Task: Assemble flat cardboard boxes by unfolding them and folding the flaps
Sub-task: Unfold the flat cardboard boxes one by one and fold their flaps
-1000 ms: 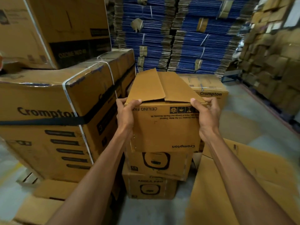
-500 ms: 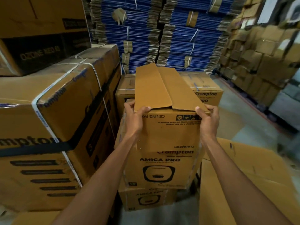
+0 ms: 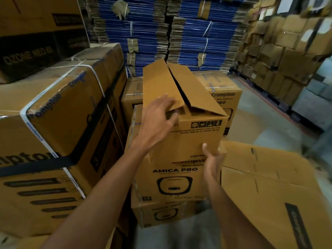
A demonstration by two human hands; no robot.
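Resting left hand (image 3: 158, 119) flat on box (image 3: 195, 139) flap

Left of my fingers (image 3: 168, 102) stands a big strapped Crompton carton (image 3: 59, 126), and a dark OZONE NEO box (image 3: 32, 54) sits higher up behind it. Beyond my fingers rise banded blue bundles (image 3: 203, 33). Far to their right are piled brown cartons (image 3: 280, 56), and below them stacked AMICA PRO boxes (image 3: 172, 178).

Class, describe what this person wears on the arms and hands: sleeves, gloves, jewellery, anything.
The left forearm and right forearm are bare to the frame's edge; no sleeve shows. Neither the left hand nor the right hand is gloved. No watch, band or ring shows, though the right hand is blurred.
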